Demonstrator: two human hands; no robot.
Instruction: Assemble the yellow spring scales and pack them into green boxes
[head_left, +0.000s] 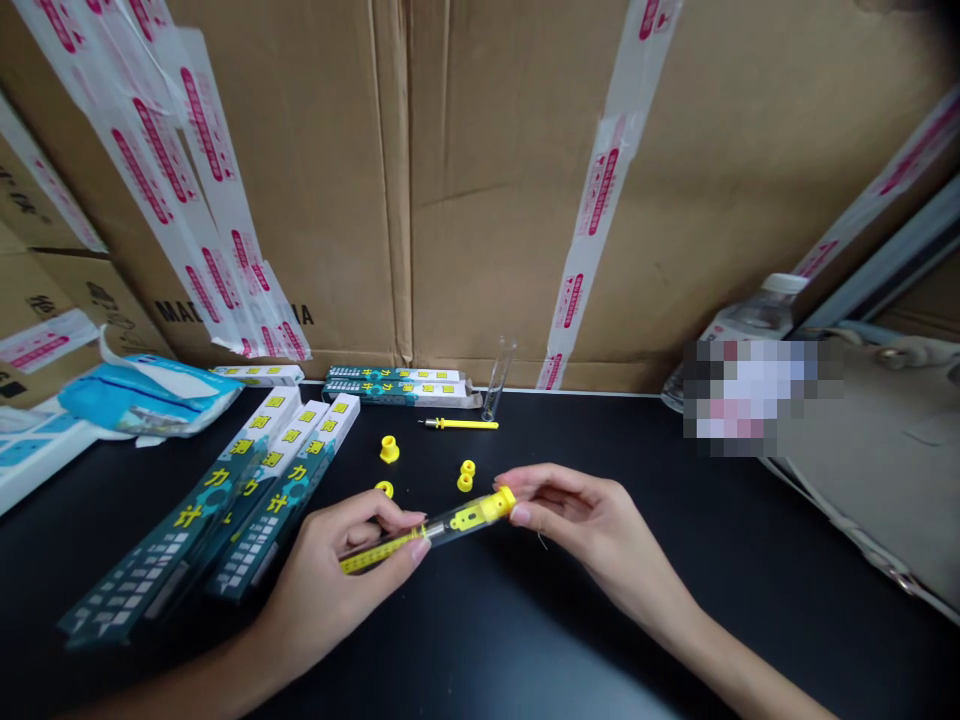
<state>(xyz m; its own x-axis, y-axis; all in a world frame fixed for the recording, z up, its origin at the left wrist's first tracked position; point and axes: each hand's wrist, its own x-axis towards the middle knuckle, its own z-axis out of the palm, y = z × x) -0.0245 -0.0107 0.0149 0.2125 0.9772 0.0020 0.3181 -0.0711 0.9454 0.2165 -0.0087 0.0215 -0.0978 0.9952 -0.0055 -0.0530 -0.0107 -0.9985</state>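
Observation:
Between my hands is a tubular spring scale (461, 521), a clear tube with yellow parts and a metal spring inside, tilted up to the right. My left hand (326, 565) is closed around the tube's lower left part. At the upper right end, fingertips of my right hand (589, 510) pinch the yellow end cap (505, 500). Behind the hands lie loose yellow caps: one (388, 449) stands alone, two small ones (466, 475) touch, and another (384, 489) is partly hidden by my left hand. A thin yellow rod (465, 425) with a metal tip lies farther back.
Green-and-white spring scale boxes (277, 500) lie at left, with more boxes (397, 387) along the cardboard wall (487, 200). A clear tube (498, 380) stands beside them. A blue packet (150, 395) is far left; a bottle (757, 310) and beige bag (877, 480) are at right.

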